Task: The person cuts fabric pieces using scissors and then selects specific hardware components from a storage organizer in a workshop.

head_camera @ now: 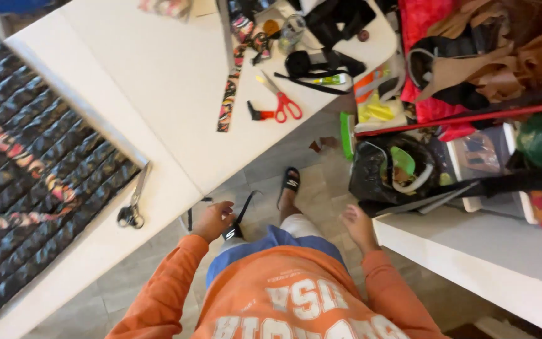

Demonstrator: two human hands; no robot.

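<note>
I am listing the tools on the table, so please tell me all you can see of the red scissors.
The red scissors lie flat on the white table, near its front edge. The two loop handles look like red plastic and point toward the person; the grey metal blades point away and appear closed. A small red-and-black tool lies just beside the handles, perhaps touching them. No hand touches the scissors.

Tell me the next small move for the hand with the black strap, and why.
Probably lift the left hand and lay the black strap on the white table: the strap dangles over the floor, while the red scissors lie up there. The right hand is empty.
</note>
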